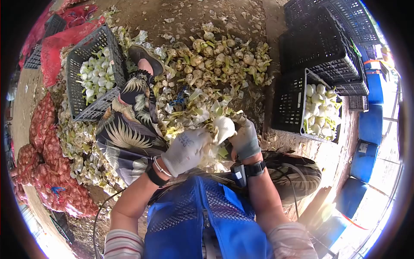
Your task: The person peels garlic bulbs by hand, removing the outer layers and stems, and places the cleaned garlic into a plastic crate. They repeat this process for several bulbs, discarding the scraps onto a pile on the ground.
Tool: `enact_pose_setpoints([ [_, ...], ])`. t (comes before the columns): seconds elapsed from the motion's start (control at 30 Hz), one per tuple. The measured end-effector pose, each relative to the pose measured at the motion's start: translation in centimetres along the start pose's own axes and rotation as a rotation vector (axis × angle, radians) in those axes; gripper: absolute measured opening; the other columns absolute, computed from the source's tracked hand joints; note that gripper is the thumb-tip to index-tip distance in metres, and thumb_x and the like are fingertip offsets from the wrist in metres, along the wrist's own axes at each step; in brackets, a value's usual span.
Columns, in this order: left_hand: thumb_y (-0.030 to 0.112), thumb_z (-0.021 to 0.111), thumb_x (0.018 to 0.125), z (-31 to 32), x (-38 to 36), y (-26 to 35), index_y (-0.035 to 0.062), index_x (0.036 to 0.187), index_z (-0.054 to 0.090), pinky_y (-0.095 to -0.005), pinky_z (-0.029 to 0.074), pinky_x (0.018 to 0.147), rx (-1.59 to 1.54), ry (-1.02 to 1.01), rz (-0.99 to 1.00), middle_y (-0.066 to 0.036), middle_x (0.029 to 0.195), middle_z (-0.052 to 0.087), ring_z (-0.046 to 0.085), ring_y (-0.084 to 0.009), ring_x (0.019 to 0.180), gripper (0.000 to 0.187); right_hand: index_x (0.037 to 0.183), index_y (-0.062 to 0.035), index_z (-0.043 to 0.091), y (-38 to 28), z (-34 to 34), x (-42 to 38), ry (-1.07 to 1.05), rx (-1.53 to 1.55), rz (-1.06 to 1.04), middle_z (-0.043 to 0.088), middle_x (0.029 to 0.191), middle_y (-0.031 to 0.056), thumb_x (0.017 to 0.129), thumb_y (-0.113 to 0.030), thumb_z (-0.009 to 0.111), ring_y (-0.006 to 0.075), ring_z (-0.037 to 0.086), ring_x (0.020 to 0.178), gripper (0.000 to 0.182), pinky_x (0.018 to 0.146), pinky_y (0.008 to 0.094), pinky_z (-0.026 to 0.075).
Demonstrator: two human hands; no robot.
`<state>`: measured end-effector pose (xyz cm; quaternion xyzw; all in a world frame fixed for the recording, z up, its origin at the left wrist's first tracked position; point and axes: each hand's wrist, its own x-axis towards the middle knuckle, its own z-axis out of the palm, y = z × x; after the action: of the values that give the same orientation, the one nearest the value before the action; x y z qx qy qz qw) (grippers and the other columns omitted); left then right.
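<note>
A white garlic bulb (224,129) is held up between my two gloved hands, above the lap. My left hand (186,151), in a pale glove, has its fingers curled at the bulb's left side, among loose pale skins. My right hand (245,139), in a white and grey glove, is closed around the bulb's right side; its fingertips are partly hidden. Peeled skins and leaves (200,113) lie just beyond the hands. Farther out is a heap of untrimmed bulbs (220,60) on the ground.
A dark crate (76,97) of clean white bulbs stands at the left, near my shoe (148,58). Another crate (286,103) with bulbs is at the right, beside stacked black crates (315,43). Red net sacks (54,177) lie far left; blue containers (364,159) line the right.
</note>
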<state>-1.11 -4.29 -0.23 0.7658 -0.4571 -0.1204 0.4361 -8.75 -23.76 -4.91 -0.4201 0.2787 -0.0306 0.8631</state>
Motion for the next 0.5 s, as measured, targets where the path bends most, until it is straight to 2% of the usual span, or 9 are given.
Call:
enact_pose_setpoints([
  [0.03, 0.014, 0.066, 0.09, 0.0, -0.4, 0.0, 0.0046, 0.089, 0.06, -0.0369, 0.046, 0.06, 0.0, -0.001, 0.0, -0.011, 0.074, 0.052, 0.054, -0.0298, 0.064, 0.011, 0.109, -0.0001, 0.068, 0.5, -0.5, 0.0, 0.001, 0.001, 0.0, 0.071, 0.104, 0.0072, 0.083, 0.011, 0.062, 0.0129, 0.066, 0.09, 0.029, 0.079, 0.0272, 0.053],
  [0.1, 0.018, 0.065, 0.093, -0.4, -1.6, -0.5, 0.0043, 0.095, 0.061, -0.0343, 0.047, 0.064, -0.161, -0.04, -0.164, -0.01, 0.077, 0.056, 0.058, -0.0246, 0.069, 0.014, 0.108, 0.0001, 0.068, 1.2, -1.3, -0.2, -0.024, -0.776, -0.229, 0.07, 0.103, 0.0067, 0.083, 0.012, 0.061, 0.0137, 0.066, 0.092, 0.028, 0.081, 0.028, 0.053],
  [0.13, 0.027, 0.06, 0.098, -0.7, -2.2, -1.1, 0.0012, 0.103, 0.063, -0.0303, 0.049, 0.07, -0.249, -0.117, -0.445, -0.008, 0.086, 0.063, 0.061, -0.0171, 0.076, 0.026, 0.107, 0.0011, 0.068, 1.1, -0.5, -0.2, -0.051, -0.663, -0.354, 0.071, 0.1, 0.0063, 0.085, 0.01, 0.061, 0.0132, 0.066, 0.09, 0.024, 0.078, 0.0276, 0.053],
  [0.23, 0.041, 0.055, 0.1, -1.0, -2.0, -2.9, -0.0028, 0.109, 0.063, -0.0276, 0.049, 0.075, -0.531, 0.106, -0.609, -0.007, 0.095, 0.068, 0.061, -0.0135, 0.083, 0.045, 0.105, 0.0032, 0.068, -0.1, 0.4, 0.5, 0.011, -0.853, -0.523, 0.071, 0.096, 0.0057, 0.092, 0.004, 0.053, 0.0144, 0.066, 0.089, 0.019, 0.081, 0.0287, 0.053],
  [0.3, 0.049, 0.051, 0.1, 0.2, -1.5, -2.8, -0.0036, 0.114, 0.062, -0.0277, 0.049, 0.077, -0.569, 0.126, -0.499, -0.005, 0.096, 0.067, 0.061, -0.0134, 0.084, 0.055, 0.106, 0.0025, 0.067, -1.1, 1.7, 0.0, 0.007, -0.708, -0.389, 0.07, 0.095, 0.0035, 0.091, -0.001, 0.062, 0.0103, 0.062, 0.088, 0.016, 0.081, 0.027, 0.051],
  [0.37, 0.046, 0.054, 0.099, 0.6, -1.3, -1.3, -0.001, 0.113, 0.063, -0.0268, 0.049, 0.076, -1.005, -0.066, -0.684, -0.004, 0.092, 0.067, 0.061, -0.0125, 0.083, 0.05, 0.108, 0.0009, 0.066, -1.0, 2.9, -0.3, 0.013, -0.41, -0.264, 0.068, 0.093, 0.0023, 0.092, -0.011, 0.066, 0.0089, 0.06, 0.086, 0.019, 0.08, 0.0254, 0.05],
  [0.4, 0.043, 0.057, 0.099, 1.0, -1.2, -0.9, 0.0008, 0.112, 0.064, -0.0267, 0.05, 0.076, -1.102, -0.041, -0.74, -0.005, 0.092, 0.067, 0.063, -0.0124, 0.082, 0.044, 0.111, 0.0018, 0.065, -1.4, 2.6, -0.5, -0.032, -0.584, -0.237, 0.069, 0.1, 0.0069, 0.098, -0.018, 0.056, 0.0148, 0.063, 0.092, 0.025, 0.09, 0.0309, 0.05],
  [0.43, 0.043, 0.057, 0.099, 1.2, -1.1, -0.8, 0.0008, 0.112, 0.064, -0.0267, 0.05, 0.076, -1.105, -0.043, -0.74, -0.005, 0.092, 0.067, 0.063, -0.0124, 0.082, 0.044, 0.111, 0.0018, 0.065, -0.7, 2.1, -0.3, -0.03, -0.585, -0.235, 0.069, 0.1, 0.0069, 0.098, -0.018, 0.056, 0.0148, 0.063, 0.092, 0.025, 0.09, 0.0309, 0.05],
  [0.5, 0.04, 0.06, 0.098, 1.5, -0.9, -0.9, -0.0001, 0.111, 0.064, -0.0283, 0.052, 0.075, -1.141, -0.073, -0.533, -0.008, 0.093, 0.069, 0.066, -0.0149, 0.081, 0.042, 0.122, 0.0034, 0.059, 1.1, 1.0, 0.5, -0.151, 0.472, 0.26, 0.066, 0.118, 0.0124, 0.101, -0.021, 0.043, 0.0236, 0.062, 0.109, 0.036, 0.102, 0.0394, 0.046],
])
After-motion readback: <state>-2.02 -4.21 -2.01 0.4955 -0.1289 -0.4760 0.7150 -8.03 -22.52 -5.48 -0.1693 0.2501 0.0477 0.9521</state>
